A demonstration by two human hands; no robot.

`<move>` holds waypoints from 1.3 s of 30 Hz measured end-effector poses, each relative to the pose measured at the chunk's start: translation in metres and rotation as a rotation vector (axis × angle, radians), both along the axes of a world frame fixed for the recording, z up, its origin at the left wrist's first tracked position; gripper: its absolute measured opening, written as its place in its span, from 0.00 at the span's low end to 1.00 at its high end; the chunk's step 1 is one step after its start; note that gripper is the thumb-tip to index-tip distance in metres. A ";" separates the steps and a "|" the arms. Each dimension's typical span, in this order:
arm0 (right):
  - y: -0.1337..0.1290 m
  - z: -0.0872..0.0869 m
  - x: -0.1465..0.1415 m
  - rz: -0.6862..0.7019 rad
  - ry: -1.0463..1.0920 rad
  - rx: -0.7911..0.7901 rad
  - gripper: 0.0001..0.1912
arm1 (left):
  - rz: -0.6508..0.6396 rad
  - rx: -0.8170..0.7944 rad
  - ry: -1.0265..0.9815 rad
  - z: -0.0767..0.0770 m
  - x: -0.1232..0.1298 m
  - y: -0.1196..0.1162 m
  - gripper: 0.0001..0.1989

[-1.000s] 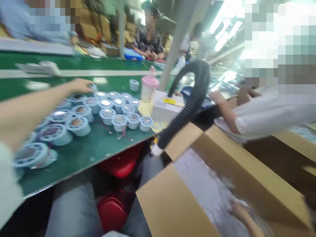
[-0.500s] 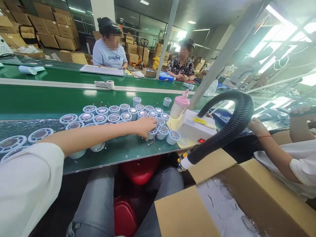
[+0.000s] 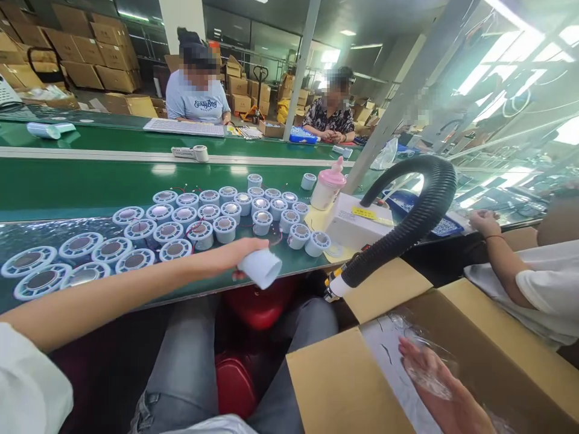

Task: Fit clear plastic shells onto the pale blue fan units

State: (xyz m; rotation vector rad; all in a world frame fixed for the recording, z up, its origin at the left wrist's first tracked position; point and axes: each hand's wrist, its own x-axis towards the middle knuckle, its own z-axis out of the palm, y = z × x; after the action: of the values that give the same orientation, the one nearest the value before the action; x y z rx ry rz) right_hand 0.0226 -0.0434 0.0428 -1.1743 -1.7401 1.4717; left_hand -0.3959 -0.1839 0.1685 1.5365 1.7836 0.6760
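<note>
My left hand (image 3: 244,256) is closed around a pale blue motor housing (image 3: 261,268), tilted with its open end facing right, above the bench's near edge. Beside it, several similar round housings (image 3: 225,229) stand in rows, with slotted rings and dark discs on top; thin red and black wires show by some. Down in the cardboard box (image 3: 353,386) at lower right, my right hand (image 3: 436,374) has its fingers curved at a piece of clear plastic (image 3: 427,380), slightly blurred. More clear plastic lies around it in the box.
A black flexible hose (image 3: 407,223) arches from a white box-shaped device (image 3: 357,223) to a nozzle over the carton. Behind stands a pink-lidded bottle (image 3: 329,182). A tape roll (image 3: 200,153) lies on the green belt. Two people sit opposite; another person's arm (image 3: 502,253) is at right.
My left hand has lifted one housing from the front of the rows and drawn it left and toward me. My right hand has come into view inside the cardboard box.
</note>
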 end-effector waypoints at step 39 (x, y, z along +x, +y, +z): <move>-0.101 0.053 -0.150 0.484 0.104 0.158 0.09 | 0.047 0.013 -0.791 -0.085 0.077 -0.071 0.31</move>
State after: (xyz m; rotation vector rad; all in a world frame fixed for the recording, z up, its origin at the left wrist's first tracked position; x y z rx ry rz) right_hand -0.1277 -0.1447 0.0959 -0.6062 -2.1172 1.5888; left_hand -0.3194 -0.2545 0.0834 1.0128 1.2057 1.1251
